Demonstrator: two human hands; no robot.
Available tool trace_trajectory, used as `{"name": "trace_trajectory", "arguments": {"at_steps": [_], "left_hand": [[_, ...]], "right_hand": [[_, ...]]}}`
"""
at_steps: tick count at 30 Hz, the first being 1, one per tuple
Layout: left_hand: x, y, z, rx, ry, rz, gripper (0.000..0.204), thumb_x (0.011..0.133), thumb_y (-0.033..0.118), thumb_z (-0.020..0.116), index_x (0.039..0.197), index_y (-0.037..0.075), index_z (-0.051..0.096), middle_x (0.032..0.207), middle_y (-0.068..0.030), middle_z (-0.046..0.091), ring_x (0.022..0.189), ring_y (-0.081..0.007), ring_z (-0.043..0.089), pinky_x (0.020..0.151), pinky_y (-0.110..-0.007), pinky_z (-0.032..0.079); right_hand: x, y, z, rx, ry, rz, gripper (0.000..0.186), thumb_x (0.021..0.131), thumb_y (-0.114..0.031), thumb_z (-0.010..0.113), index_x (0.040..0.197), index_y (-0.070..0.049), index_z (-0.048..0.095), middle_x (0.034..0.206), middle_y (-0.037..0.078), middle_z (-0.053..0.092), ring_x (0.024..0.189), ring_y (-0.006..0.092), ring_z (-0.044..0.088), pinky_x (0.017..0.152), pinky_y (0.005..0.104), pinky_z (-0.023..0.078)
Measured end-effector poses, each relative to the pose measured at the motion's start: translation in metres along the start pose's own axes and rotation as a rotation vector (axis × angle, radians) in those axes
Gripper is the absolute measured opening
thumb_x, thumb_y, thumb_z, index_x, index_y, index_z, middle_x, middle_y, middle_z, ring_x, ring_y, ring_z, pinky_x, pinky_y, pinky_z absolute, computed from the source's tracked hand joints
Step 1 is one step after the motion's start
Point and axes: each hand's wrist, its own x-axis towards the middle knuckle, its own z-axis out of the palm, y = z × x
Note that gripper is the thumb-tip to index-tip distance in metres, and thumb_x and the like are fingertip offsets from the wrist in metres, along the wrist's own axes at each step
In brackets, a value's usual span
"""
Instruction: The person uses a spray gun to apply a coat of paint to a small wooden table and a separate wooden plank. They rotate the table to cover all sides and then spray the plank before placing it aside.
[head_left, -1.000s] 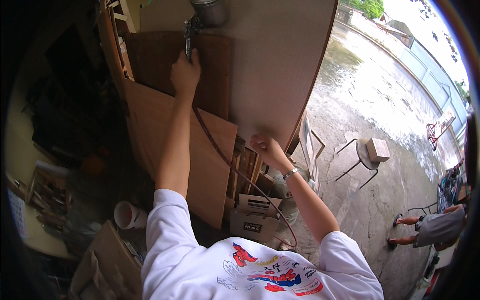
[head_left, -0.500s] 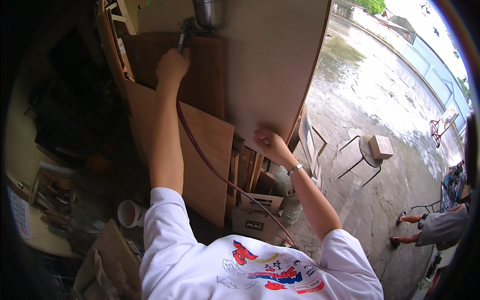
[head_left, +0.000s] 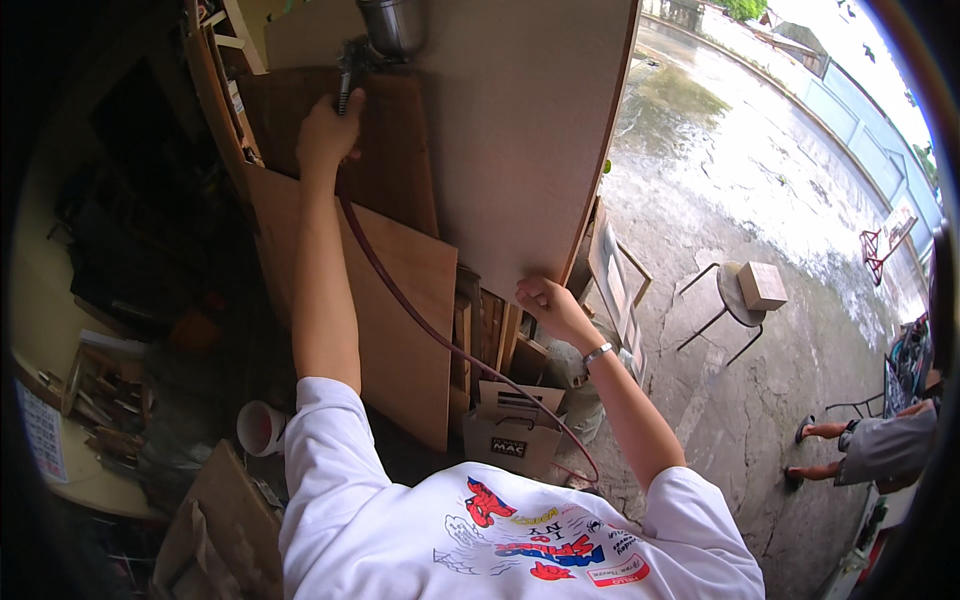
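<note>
My left hand (head_left: 328, 135) is wrapped round the handle of a metal spray gun (head_left: 355, 62), held out at the upper left. A silvery paint cup (head_left: 395, 25) sits on top of the gun. From below that hand a maroon hose (head_left: 395, 295) curves down to the right, past my shirt. A tall, pale flat board (head_left: 530, 130) stands upright in front of me, beside the gun. Close to its lower right corner is my right hand (head_left: 555, 308), fingers curled in with nothing visible in them. Whether its fingertips touch the board I cannot tell.
Brown and plywood panels (head_left: 405, 340) lean below the board. Under the hose stands a carton (head_left: 510, 440); a white bucket (head_left: 262, 428) is at the left. Outside on the concrete are a stool (head_left: 738, 300) with a wooden block (head_left: 763, 287) and another person's legs (head_left: 825, 450).
My left hand and the spray gun have shifted slightly left and up in the picture. The board appears further left too. My right hand sits a little lower and further right, still curled.
</note>
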Motion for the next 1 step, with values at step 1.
{"name": "trace_trajectory", "arguments": {"at_steps": [1], "left_hand": [[-0.0002, -0.0015, 0.0, -0.007, -0.009, -0.022, 0.054, 0.098, 0.058, 0.055, 0.104, 0.005, 0.066, 0.081, -0.0105, 0.074, 0.061, -0.022, 0.074, 0.06, -0.036, 0.057]], "right_hand": [[-0.0023, -0.0016, -0.0006, -0.028, -0.014, 0.041, 0.04, 0.101, -0.028, 0.062, 0.125, 0.004, 0.062, 0.105, 0.02, 0.074, 0.096, 0.03, 0.072, 0.085, 0.0366, 0.055]]}}
